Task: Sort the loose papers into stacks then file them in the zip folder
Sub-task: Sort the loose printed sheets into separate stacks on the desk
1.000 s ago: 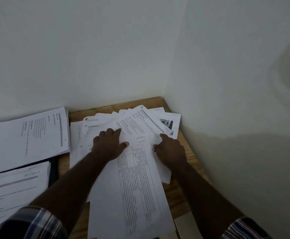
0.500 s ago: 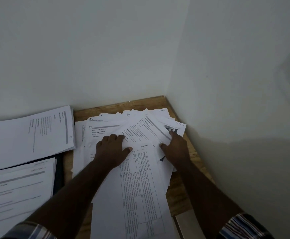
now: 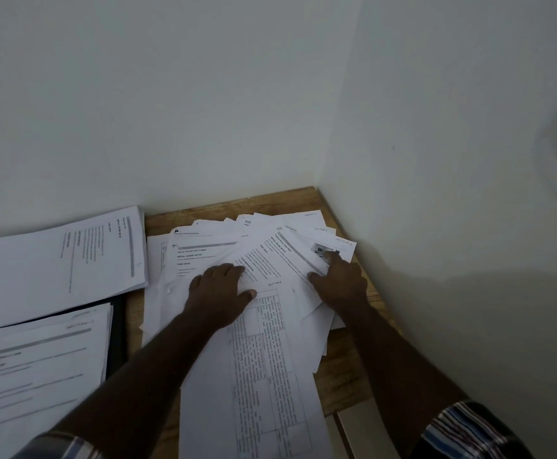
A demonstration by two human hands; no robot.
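A fanned pile of loose printed papers (image 3: pixel 204 251) covers the wooden table's far right corner. My left hand (image 3: pixel 219 293) lies flat on the middle of the pile, fingers spread, pressing it down. My right hand (image 3: pixel 338 281) rests on the right side of the fan, its forefinger stretched onto a sheet with a small photo (image 3: pixel 323 251). A long sheet with a table (image 3: pixel 263 376) lies on top, running toward me. Two sorted stacks sit on the left: a far stack (image 3: pixel 58 263) and a near stack (image 3: pixel 35 369). A dark folder (image 3: pixel 118 329) shows beneath them.
White walls close the corner behind and to the right of the wooden table (image 3: pixel 346 376). A pale board (image 3: pixel 366 432) stands off the table's near right edge.
My right hand has slid forward and right, fanning the top sheets wider toward the corner. My left hand has stayed pressed on the pile.
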